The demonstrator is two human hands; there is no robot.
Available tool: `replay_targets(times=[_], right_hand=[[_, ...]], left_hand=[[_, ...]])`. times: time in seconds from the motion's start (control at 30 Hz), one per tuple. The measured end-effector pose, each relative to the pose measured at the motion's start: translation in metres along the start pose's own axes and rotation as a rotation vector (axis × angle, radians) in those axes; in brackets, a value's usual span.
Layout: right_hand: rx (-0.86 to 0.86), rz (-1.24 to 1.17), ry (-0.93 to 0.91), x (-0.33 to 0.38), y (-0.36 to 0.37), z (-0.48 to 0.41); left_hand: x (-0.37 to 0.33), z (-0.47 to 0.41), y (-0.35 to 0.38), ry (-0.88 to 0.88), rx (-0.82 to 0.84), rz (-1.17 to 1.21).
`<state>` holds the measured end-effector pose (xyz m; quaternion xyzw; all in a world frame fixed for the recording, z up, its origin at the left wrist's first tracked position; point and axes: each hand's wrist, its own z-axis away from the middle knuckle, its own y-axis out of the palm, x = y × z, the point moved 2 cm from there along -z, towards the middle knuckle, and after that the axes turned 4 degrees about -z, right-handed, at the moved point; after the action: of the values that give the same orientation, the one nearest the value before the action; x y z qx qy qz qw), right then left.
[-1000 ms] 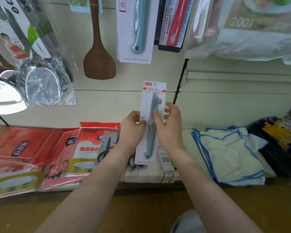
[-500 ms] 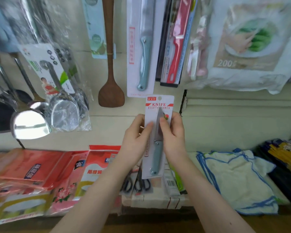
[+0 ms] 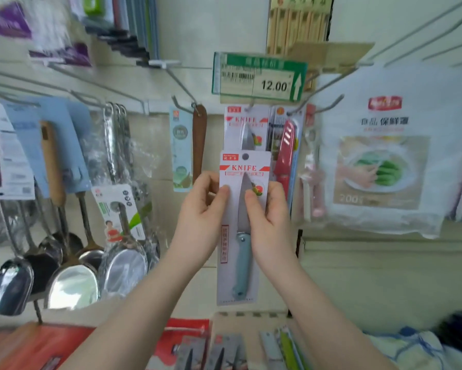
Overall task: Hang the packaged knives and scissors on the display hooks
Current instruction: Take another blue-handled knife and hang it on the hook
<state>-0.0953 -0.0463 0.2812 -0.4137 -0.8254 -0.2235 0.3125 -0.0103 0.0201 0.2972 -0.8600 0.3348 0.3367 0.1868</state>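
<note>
The upper left of the head view is smeared by motion blur, so the purple and dark packets there cannot be made out. The lower edge cuts off a row of packaged scissors (image 3: 197, 355), showing only their tops. Both forearms reach up from the bottom of the frame.

At the centre, a packaged knife (image 3: 241, 228), a white card marked "KNIFE" with a pale blue-green handle, is held upright in front of the display wall. The left hand (image 3: 201, 212) pinches the card's left edge, thumb on the front. The right hand (image 3: 268, 214) grips the right edge, thumb pressed on the blade area; its fingers are hidden behind the card. The card's hanging hole sits below the hook (image 3: 248, 108), not on it.

Directly behind and above hangs a matching knife card (image 3: 247, 126), its lower half covered by the held one. A green price tag (image 3: 259, 76) reading 12.00 sits above. Beside it hangs a red-sheathed knife (image 3: 286, 153); ladles (image 3: 72, 284) hang at left.
</note>
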Motion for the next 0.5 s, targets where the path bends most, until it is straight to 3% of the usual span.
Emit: replay_targets(times=[0.5], right_hand=[[-0.001, 0.073, -0.173, 0.051, 0.001, -0.034]], left_hand=[[-0.075, -0.052, -0.004, 0.249, -0.091, -0.011]])
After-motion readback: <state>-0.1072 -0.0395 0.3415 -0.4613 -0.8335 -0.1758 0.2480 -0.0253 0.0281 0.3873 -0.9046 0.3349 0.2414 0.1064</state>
